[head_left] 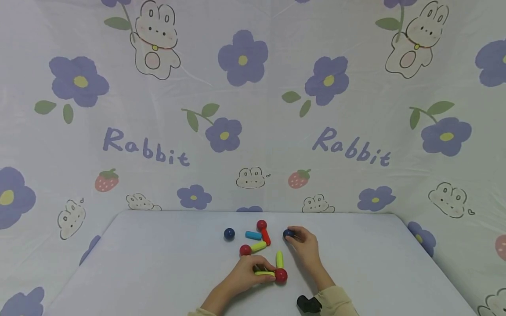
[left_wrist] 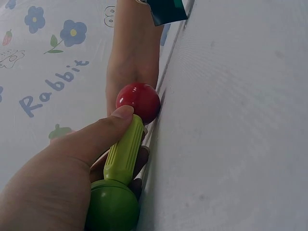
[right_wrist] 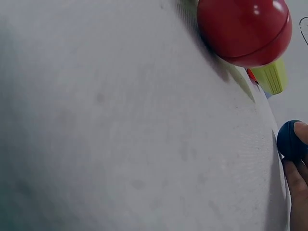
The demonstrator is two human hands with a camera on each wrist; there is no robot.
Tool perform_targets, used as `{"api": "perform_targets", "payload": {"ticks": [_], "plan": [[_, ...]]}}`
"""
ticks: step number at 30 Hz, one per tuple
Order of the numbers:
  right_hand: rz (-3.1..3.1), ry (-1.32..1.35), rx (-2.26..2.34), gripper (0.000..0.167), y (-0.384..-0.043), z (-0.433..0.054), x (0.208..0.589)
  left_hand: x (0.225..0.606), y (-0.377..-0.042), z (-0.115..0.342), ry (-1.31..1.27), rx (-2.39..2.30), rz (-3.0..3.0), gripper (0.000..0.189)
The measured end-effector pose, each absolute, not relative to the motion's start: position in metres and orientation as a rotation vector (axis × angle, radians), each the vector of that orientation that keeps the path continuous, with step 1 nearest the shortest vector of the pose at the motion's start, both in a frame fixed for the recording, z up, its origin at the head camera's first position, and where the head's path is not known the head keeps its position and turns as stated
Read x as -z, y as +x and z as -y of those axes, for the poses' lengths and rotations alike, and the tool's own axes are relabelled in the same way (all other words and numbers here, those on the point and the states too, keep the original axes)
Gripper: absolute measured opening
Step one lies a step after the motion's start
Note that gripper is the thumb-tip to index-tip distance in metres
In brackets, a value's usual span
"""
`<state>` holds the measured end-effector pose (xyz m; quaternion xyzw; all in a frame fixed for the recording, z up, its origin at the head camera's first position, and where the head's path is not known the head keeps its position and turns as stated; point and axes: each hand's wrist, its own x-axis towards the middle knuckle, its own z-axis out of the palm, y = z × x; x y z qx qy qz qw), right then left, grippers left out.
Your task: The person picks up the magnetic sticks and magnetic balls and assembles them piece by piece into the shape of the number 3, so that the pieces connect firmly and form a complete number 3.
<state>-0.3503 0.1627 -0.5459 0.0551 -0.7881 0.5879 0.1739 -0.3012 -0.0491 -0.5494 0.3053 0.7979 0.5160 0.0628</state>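
My left hand [head_left: 246,273] grips a yellow-green ribbed rod [left_wrist: 123,151] between thumb and fingers. One end of that rod meets a red ball [head_left: 281,275], and a green ball [left_wrist: 113,206] sits at its other end by the palm, hidden in the head view. From the same red ball a second yellow-green rod [head_left: 279,259] points toward the back of the table. Farther back and to the right, my right hand [head_left: 307,246] pinches a dark blue ball [head_left: 287,234] with thumb and fingers, low over the white tabletop.
Behind the left hand, a red ball [head_left: 245,250] joins a yellow-green rod [head_left: 258,246]. Its far end meets a red rod [head_left: 266,237] topped by another red ball [head_left: 262,224]. A blue rod [head_left: 253,235] and a dark blue ball [head_left: 229,234] lie left of these.
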Motion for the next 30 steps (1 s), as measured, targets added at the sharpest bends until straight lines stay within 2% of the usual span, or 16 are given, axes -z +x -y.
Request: {"api": "perform_targets", "payload": {"ticks": [12, 18, 30], "plan": [[2.248, 0.157, -1.703, 0.029, -0.341, -0.162, 0.544, 0.548, -0.300, 0.049, 0.919, -1.567, -2.402, 0.021], [2.271, 0.242, -1.797, 0.029, -0.331, -0.161, 0.537, 0.547, -0.300, 0.049, 0.918, -1.564, -2.406, 0.021], [2.311, 0.308, -1.881, 0.030, -0.333, -0.161, 0.546, 0.547, -0.299, 0.050, 0.914, -1.568, -2.401, 0.020]]}}
